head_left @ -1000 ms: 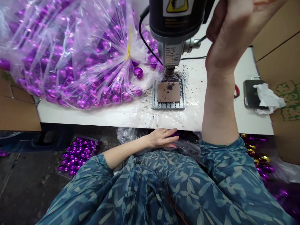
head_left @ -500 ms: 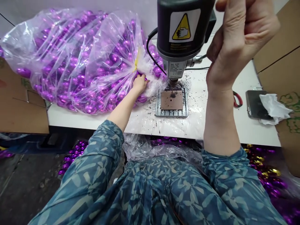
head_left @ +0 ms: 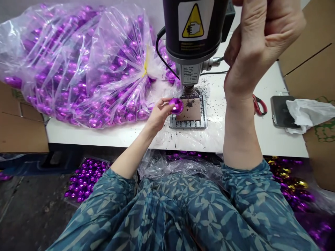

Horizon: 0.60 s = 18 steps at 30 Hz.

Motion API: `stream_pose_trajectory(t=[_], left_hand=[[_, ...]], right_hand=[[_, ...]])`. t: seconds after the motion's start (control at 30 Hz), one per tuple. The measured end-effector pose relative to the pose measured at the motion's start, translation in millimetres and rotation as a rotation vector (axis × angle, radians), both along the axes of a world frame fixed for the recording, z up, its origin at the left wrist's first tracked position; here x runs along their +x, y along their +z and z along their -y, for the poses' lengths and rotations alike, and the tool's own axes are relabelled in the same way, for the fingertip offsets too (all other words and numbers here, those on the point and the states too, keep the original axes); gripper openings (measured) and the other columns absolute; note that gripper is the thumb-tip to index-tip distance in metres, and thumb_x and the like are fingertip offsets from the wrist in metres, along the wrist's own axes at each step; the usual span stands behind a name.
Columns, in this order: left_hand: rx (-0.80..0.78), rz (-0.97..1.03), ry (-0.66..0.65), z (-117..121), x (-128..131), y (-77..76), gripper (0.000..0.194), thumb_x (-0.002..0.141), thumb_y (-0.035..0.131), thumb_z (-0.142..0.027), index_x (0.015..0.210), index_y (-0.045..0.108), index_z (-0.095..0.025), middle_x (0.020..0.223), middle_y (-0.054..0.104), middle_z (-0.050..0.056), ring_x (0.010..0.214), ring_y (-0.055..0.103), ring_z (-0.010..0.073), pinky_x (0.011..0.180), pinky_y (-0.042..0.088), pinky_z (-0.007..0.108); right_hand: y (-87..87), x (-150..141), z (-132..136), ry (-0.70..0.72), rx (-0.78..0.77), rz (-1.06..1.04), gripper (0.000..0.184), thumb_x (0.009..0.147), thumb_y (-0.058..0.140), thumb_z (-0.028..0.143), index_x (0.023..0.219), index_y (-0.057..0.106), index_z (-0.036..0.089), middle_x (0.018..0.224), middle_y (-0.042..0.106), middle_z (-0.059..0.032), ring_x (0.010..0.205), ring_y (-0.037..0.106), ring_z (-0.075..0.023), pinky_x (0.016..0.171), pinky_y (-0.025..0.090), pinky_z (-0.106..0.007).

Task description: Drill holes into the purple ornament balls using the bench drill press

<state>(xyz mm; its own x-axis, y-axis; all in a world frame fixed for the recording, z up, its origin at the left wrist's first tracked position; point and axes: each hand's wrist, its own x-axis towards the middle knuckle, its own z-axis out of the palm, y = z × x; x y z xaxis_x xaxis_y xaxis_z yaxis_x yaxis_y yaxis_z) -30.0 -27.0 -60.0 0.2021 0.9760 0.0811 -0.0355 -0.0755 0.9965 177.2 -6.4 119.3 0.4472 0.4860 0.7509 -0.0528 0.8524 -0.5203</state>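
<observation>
My left hand (head_left: 159, 113) pinches a shiny purple ball (head_left: 176, 105) at the left edge of the drill press's small metal table (head_left: 188, 113). The brown plate on that table has a hole and dark shavings on it. The black drill head (head_left: 195, 29) with a yellow warning label hangs above it. My right hand (head_left: 258, 42) is raised high beside the head, fingers closed around the metal feed lever (head_left: 214, 62). A big clear plastic bag (head_left: 78, 62) full of purple balls lies on the white table, left of the drill.
Red-handled pliers (head_left: 259, 104), a dark phone (head_left: 281, 111) and a crumpled tissue (head_left: 309, 113) lie at the right. Cardboard boxes (head_left: 311, 59) flank the white table (head_left: 86, 134). Below it sit a tray of purple balls (head_left: 85, 177) and a plastic bag on my lap (head_left: 180, 165).
My left hand rose from my lap to the big bag, then pulled back with a purple ball to the drill table. My right hand stayed on the lever.
</observation>
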Motion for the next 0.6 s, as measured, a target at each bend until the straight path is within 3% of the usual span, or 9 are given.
stream_pose_trajectory(t=[0.1, 0.2, 0.27, 0.4, 0.5, 0.6], left_hand=[[-0.044, 0.114, 0.053, -1, 17, -17.3, 0.057, 0.072, 0.095, -0.048, 0.109, 0.059, -0.024, 0.102, 0.079, 0.004, 0.098, 0.077, 0.0191, 0.096, 0.06, 0.04], [-0.034, 0.16, 0.081, -13, 24, -29.5, 0.063, 0.066, 0.099, -0.05, 0.105, 0.057, -0.024, 0.099, 0.079, 0.002, 0.098, 0.077, 0.0194, 0.098, 0.058, 0.039], [-0.018, 0.162, 0.065, -20, 26, -34.8, 0.066, 0.064, 0.099, -0.052, 0.105, 0.055, -0.024, 0.1, 0.079, 0.002, 0.099, 0.077, 0.0194, 0.098, 0.058, 0.039], [0.043, 0.121, 0.008, -28, 29, -42.7, 0.069, 0.065, 0.098, -0.055, 0.109, 0.054, -0.024, 0.108, 0.077, 0.004, 0.105, 0.076, 0.0205, 0.1, 0.059, 0.039], [0.093, 0.067, -0.032, -31, 33, -45.6, 0.069, 0.067, 0.097, -0.054, 0.112, 0.055, -0.023, 0.113, 0.076, 0.006, 0.109, 0.076, 0.0218, 0.102, 0.06, 0.041], [0.174, 0.002, -0.059, -32, 38, -46.0, 0.068, 0.07, 0.095, -0.055, 0.116, 0.057, -0.023, 0.118, 0.074, 0.008, 0.112, 0.074, 0.0235, 0.102, 0.06, 0.041]], right_hand=[[1.5, 1, 3, 0.01, -0.034, 0.034, 0.045, 0.07, 0.074, 0.057, 0.075, 0.068, 0.012, 0.067, 0.064, 0.0031, 0.072, 0.067, -0.003, 0.071, 0.056, -0.014], [2.0, 0, 3, 0.022, -0.031, 0.027, 0.047, 0.07, 0.073, 0.058, 0.075, 0.067, 0.012, 0.071, 0.068, 0.0025, 0.07, 0.067, -0.0034, 0.07, 0.057, -0.015], [1.1, -1, 0, 0.026, -0.011, 0.023, 0.047, 0.07, 0.073, 0.057, 0.073, 0.063, 0.011, 0.068, 0.065, 0.0039, 0.058, 0.059, 0.0003, 0.063, 0.051, -0.013], [-2.7, 0, -6, 0.01, 0.017, 0.026, 0.046, 0.074, 0.07, 0.056, 0.072, 0.055, 0.013, 0.054, 0.043, 0.0094, 0.041, 0.032, 0.0052, 0.058, 0.044, -0.014], [-4.3, 0, -8, -0.016, -0.006, 0.058, 0.046, 0.076, 0.067, 0.057, 0.074, 0.051, 0.014, 0.058, 0.042, 0.0087, 0.043, 0.032, 0.0057, 0.057, 0.04, -0.013], [-3.7, 1, -8, -0.057, -0.011, 0.099, 0.049, 0.078, 0.063, 0.061, 0.071, 0.044, 0.016, 0.058, 0.039, 0.008, 0.045, 0.034, 0.0055, 0.053, 0.028, -0.014]])
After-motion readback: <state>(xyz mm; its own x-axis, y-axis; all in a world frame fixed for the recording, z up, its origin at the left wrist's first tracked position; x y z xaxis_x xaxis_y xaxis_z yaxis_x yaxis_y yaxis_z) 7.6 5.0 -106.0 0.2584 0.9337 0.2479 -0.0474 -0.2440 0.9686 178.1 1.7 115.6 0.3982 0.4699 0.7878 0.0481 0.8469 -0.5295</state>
